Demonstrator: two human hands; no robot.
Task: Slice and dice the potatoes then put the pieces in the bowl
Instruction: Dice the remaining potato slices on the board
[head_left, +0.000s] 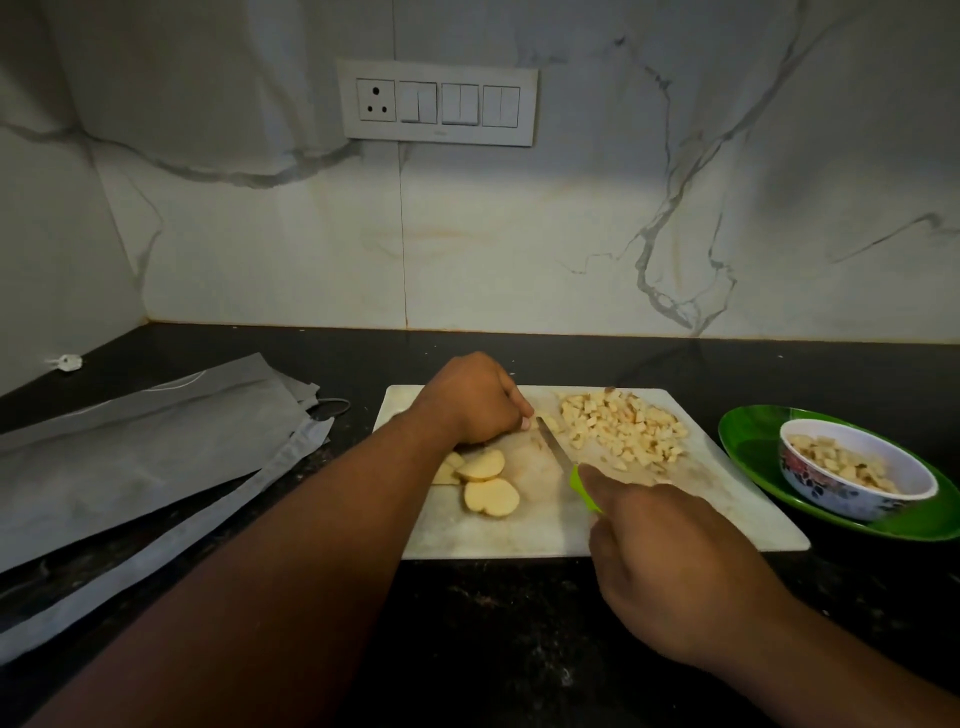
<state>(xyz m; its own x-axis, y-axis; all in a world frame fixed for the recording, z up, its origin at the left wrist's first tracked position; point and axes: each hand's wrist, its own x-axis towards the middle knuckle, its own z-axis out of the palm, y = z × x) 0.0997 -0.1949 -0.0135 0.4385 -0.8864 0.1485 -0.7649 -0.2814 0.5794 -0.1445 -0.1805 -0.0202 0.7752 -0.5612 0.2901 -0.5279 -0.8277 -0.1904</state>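
On a white cutting board (519, 535) lie a few pale potato slices (491, 496) near its left side and a heap of diced potato (623, 428) at the back right. My left hand (472, 400) is curled over potato pieces at the board's back, holding them down; what lies under it is mostly hidden. My right hand (670, 561) grips a knife (553, 447) by its green handle, index finger along the top. The blade tip sits beside my left fingertips. A floral bowl (852, 499) with diced potato stands right of the board.
The bowl stands on a green plate (748, 436). Grey bags (145, 457) lie on the dark counter to the left. A marble wall with a switch panel (439, 104) rises behind. A small white object (65, 362) sits in the far left corner.
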